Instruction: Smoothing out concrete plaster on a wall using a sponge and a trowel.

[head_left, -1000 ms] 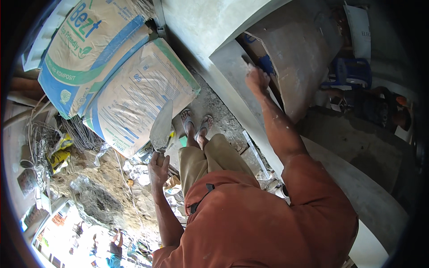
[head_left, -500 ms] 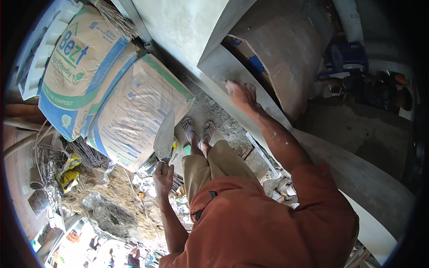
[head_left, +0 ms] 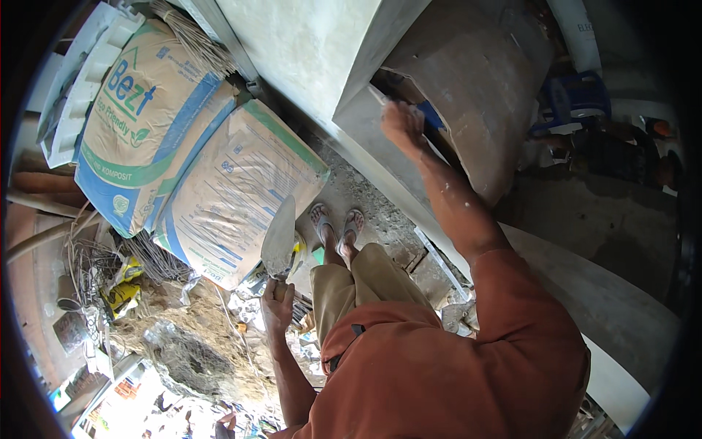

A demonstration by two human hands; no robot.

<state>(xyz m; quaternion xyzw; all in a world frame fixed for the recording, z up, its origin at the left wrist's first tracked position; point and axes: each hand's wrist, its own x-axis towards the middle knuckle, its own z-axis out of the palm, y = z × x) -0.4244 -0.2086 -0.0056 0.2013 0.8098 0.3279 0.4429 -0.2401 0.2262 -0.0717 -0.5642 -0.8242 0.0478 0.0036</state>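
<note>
My left hand point(head_left: 278, 306) is closed around the handle of a trowel point(head_left: 278, 238); its broad grey blade points away from me, in front of the lower cement bag point(head_left: 234, 190). Stretched out to the far right, my right hand point(head_left: 403, 126) is at the smooth grey ledge point(head_left: 365, 121) by the wall corner. Its fingers look curled, and a narrow pale tip shows beyond them. Whether that is a fingertip or something held, I cannot tell. Close beside this hand lies a bent grey-brown sheet point(head_left: 468, 95) with a blue item partly under it.
Another cement bag point(head_left: 139, 124) leans behind the first. Wire bundles point(head_left: 157, 256), sand point(head_left: 168, 307) and rubble lie at the left. A pale wall point(head_left: 307, 51) rises ahead. At the far right, a person point(head_left: 614, 154) is near a blue chair point(head_left: 578, 95) in shadow.
My right hand has moved farther away along the ledge, closer to the wall corner and the sheet's edge. The left hand keeps the trowel; the whole view has shifted slightly.
</note>
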